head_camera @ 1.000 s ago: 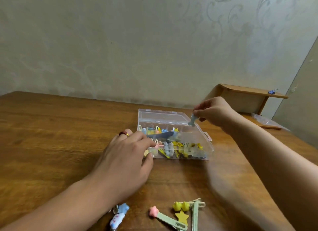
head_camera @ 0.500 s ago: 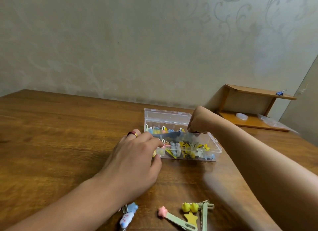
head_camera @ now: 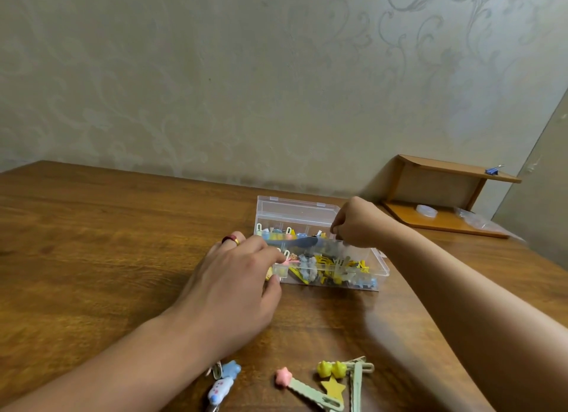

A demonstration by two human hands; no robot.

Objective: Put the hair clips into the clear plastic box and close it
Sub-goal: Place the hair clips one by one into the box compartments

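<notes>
- Clear plastic box (head_camera: 380, 262): stands on the wooden desk (head_camera: 101, 236), lid (head_camera: 296, 208) swung back and open; many small hair clips lie inside.
- Left hand (head_camera: 236, 285): rests at the box's left end, fingers touching its near-left corner and rim; its grip is loosely curled against the box wall.
- Right hand (head_camera: 358, 224): over the box's far right part, fingers bunched and pointing down into it; whether the grip holds a clip cannot be told.
- Loose clips on the desk's near edge: pink star clip (head_camera: 302, 387), yellow duck clip (head_camera: 333, 369), yellow star clip (head_camera: 333, 388), blue and white clips (head_camera: 226, 381).
</notes>
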